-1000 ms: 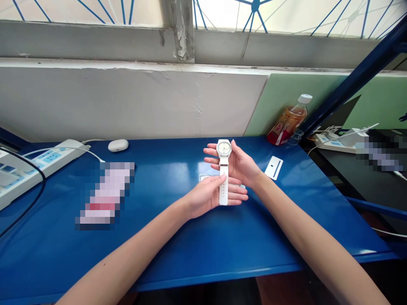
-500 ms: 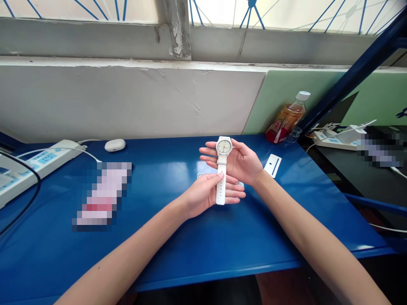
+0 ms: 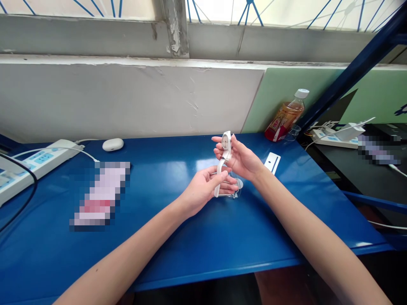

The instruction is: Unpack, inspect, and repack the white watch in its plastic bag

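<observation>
A white wristwatch [image 3: 225,141] with a pale round dial is held above the blue table [image 3: 178,237]. My right hand [image 3: 242,160] grips the watch case from behind, fingers curled round it. My left hand [image 3: 203,187] pinches the lower end of the white strap between thumb and fingers. The watch is turned partly sideways, its dial facing left. A clear plastic piece [image 3: 237,190] lies on the table just under both hands, partly hidden by them.
A white earbud case [image 3: 112,144] and a white power strip [image 3: 34,163] with cables sit at the back left. A blurred pink-white object [image 3: 101,195] lies left of centre. A white card [image 3: 272,162] and a bottle of amber drink [image 3: 286,116] are at the right.
The watch has been rotated from face-on to edge-on, dial now facing left. Both hands turned with it and shifted slightly right; my left hand's grip on the strap stayed.
</observation>
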`<state>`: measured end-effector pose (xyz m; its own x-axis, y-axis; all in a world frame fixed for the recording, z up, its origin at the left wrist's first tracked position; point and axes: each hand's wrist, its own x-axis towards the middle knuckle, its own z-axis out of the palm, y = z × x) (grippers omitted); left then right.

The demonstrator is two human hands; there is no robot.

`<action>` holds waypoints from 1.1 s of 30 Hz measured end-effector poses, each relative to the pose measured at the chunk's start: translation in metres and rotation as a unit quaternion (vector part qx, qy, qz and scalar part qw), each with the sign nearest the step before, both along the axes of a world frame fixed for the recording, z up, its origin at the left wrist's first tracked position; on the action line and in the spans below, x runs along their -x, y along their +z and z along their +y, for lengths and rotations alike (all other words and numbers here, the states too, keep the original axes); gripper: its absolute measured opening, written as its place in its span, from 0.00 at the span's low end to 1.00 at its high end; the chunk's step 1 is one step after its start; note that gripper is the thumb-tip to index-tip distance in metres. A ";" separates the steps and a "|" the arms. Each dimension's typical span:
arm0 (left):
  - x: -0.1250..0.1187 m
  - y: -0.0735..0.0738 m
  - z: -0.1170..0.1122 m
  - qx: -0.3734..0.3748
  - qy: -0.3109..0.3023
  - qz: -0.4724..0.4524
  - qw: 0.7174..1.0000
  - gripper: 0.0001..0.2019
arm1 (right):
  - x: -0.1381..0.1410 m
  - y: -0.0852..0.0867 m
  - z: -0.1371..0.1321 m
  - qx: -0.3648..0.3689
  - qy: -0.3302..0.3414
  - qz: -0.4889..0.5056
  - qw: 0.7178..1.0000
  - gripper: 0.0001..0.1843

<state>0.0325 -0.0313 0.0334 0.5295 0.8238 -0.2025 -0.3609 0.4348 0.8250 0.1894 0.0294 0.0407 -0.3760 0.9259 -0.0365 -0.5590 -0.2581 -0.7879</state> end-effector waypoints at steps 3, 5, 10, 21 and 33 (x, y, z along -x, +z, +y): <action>-0.002 -0.001 -0.003 0.002 -0.027 0.009 1.000 0.15 | 0.001 -0.007 0.002 -0.030 -0.027 -0.024 0.999 0.16; -0.003 -0.002 -0.005 0.016 -0.056 -0.002 0.998 0.16 | 0.002 -0.008 0.001 -0.047 -0.023 -0.045 0.998 0.17; -0.002 -0.002 -0.005 0.043 -0.084 -0.039 0.995 0.15 | 0.002 0.000 -0.006 -0.055 0.088 -0.041 0.994 0.22; -0.001 -0.001 0.000 0.043 -0.056 -0.021 0.997 0.13 | -0.003 0.007 -0.007 -0.046 0.112 -0.010 0.993 0.18; 0.003 -0.001 0.001 0.031 -0.130 -0.039 0.990 0.14 | -0.007 0.009 -0.007 -0.048 0.145 -0.031 0.988 0.19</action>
